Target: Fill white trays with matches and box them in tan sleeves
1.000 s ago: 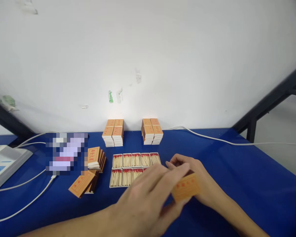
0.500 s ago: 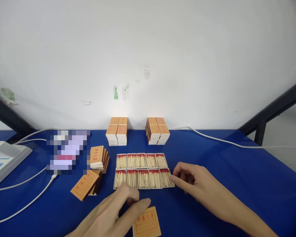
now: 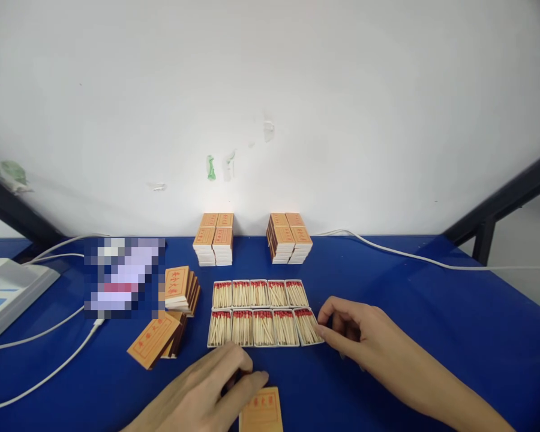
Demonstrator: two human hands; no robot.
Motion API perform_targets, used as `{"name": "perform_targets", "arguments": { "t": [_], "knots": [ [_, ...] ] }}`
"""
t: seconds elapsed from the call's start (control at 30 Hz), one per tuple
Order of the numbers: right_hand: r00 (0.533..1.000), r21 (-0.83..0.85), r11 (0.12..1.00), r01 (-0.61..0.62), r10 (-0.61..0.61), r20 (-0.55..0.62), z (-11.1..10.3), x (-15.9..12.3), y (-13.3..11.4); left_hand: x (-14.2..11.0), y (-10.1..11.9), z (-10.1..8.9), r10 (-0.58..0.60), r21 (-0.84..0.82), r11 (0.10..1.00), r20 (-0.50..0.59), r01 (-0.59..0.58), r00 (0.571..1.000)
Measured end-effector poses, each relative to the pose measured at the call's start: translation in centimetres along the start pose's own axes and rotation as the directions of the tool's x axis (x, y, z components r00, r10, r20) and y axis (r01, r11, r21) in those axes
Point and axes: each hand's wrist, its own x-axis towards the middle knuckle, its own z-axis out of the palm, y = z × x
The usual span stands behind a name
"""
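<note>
Ten small white matchbox trays, several per row in two rows, lie full of red-tipped matches [image 3: 263, 327] on the blue table. My right hand [image 3: 353, 327] has its thumb and curled index finger at the right edge of the front row's end tray [image 3: 308, 329], which sits slightly askew. In front of the rows is my left hand [image 3: 218, 384], fingers bent and thumb stretched to the right. An orange matchbox [image 3: 261, 411] with red print shows beside and under that thumb; its lower part is cut off by the frame. The left fingers' grip on it is partly hidden.
Two block-like stacks of matchboxes [image 3: 213, 237] [image 3: 290, 237] stand against the wall. Left of the trays, more matchboxes [image 3: 176, 283] lie in a loose pile. A blurred-out phone-like thing [image 3: 130, 270], white cables [image 3: 49, 384] and a white box [image 3: 13, 294] are farther left.
The end tray of the front row has shifted and turned slightly right with my right hand. My left hand and the matchbox have moved a little toward me and left.
</note>
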Motion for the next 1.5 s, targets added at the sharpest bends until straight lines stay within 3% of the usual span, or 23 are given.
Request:
{"name": "perform_targets", "arguments": {
  "t": [0.23, 0.4, 0.6, 0.8, 1.0, 1.2, 1.3, 1.5],
  "knots": [
    [1.0, 0.029, 0.999, 0.012, -0.012, -0.022, -1.2, 0.2, 0.7, 0.3, 0.5, -0.8, -0.023, -0.012, 1.0, 0.073, 0.024, 0.997],
    [0.999, 0.053, 0.999, 0.002, 0.0, -0.044, -1.9, 0.4, 1.1, 0.1, 0.0, 0.3, 0.04, 0.013, 0.999, -0.03, -0.04, 0.999],
    [0.995, -0.03, 0.998, 0.046, -0.049, -0.082, -1.9, 0.3, 0.9, 0.1, 0.3, -0.4, -0.003, 0.005, 1.0, 0.025, 0.003, 1.0],
    [0.992, -0.152, 0.981, 0.12, -0.124, -0.016, -1.5, 0.3, 1.3, 0.3, 0.5, -1.2, -0.022, -0.015, 1.0, 0.045, 0.023, 0.999],
    [0.988, -0.18, 0.972, 0.152, -0.154, 0.002, -1.6, 0.2, 1.2, 0.2, 0.3, -0.7, -0.029, -0.045, 0.999, 0.027, 0.03, 0.999],
    [0.986, -0.121, 0.979, 0.161, -0.164, -0.017, -2.0, 0.0, 1.0, 0.2, 0.1, 0.1, 0.028, 0.018, 1.0, -0.169, -0.025, 0.985],
    [0.985, -0.054, 0.984, 0.168, -0.17, -0.042, -1.9, -0.1, 0.4, -0.1, 0.4, 0.0, -0.002, 0.098, 0.995, -0.223, 0.025, 0.975],
    [0.923, -0.048, 0.933, 0.357, -0.36, -0.137, -0.9, -0.6, -0.8, -0.3, 1.0, -0.1, -0.07, 0.167, 0.974, -0.411, 0.151, 0.909]
  ]
}}
